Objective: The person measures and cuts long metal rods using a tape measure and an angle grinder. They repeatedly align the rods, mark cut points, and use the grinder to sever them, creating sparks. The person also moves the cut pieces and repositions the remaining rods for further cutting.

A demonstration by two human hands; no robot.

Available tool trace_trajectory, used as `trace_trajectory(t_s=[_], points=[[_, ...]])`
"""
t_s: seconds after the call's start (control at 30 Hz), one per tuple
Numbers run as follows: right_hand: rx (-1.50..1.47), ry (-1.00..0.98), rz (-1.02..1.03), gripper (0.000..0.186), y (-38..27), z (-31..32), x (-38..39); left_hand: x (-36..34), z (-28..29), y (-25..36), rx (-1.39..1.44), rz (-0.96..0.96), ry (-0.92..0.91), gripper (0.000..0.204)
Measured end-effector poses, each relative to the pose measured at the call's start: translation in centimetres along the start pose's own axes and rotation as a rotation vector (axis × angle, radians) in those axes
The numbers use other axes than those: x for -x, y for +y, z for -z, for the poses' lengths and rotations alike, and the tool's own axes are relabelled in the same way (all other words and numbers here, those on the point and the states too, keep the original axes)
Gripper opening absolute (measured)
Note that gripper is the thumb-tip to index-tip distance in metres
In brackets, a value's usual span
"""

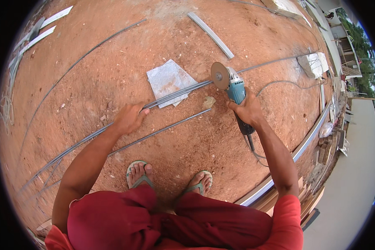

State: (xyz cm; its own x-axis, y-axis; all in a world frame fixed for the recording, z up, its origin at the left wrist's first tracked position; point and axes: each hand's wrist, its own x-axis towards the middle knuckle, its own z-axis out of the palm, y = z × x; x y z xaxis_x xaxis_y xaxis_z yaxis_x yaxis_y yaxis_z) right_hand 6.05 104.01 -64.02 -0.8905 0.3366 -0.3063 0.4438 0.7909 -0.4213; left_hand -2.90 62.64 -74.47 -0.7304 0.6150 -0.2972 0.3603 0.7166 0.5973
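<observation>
My right hand [248, 109] is wrapped round the body of a teal and black angle grinder [236, 91]. Its round brown disc [220, 75] stands close to the ends of a bundle of thin grey metal rods [177, 95]; whether it touches them I cannot tell. My left hand [130, 118] is closed round the same bundle, left of a pale grey tile-like slab [166, 77] that lies under the rods. A power cord [260, 156] trails from the grinder's lower end.
A shorter rod [166, 127] lies nearer my sandalled feet. Beyond are a pale metal bar [211, 35] and a long curved rod [77, 62]. A white block [311, 65] sits at right, with a long metal channel [306, 146] and wooden boards [275, 199] below it.
</observation>
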Motion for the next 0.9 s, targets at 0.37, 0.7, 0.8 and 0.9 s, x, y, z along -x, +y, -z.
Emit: trace_trajectory(t_s=[0.37, 0.7, 0.8, 0.9], points=[[0.032, -0.005, 0.001, 0.072, -0.1, -0.5, -0.9, 0.0, 0.1, 0.7, 0.007, 0.067, -0.024, 0.049], [0.063, -0.048, -0.033, 0.077, -0.4, -0.4, -1.1, -0.1, 0.2, 0.9, 0.002, 0.066, -0.035, 0.048], [0.058, -0.051, -0.027, 0.075, -0.3, -0.6, -1.3, 0.0, 0.1, 0.8, 0.004, 0.063, -0.022, 0.047], [0.064, -0.048, -0.025, 0.072, -0.6, -0.5, -1.2, 0.0, 0.2, 0.9, 0.018, 0.063, -0.025, 0.045]])
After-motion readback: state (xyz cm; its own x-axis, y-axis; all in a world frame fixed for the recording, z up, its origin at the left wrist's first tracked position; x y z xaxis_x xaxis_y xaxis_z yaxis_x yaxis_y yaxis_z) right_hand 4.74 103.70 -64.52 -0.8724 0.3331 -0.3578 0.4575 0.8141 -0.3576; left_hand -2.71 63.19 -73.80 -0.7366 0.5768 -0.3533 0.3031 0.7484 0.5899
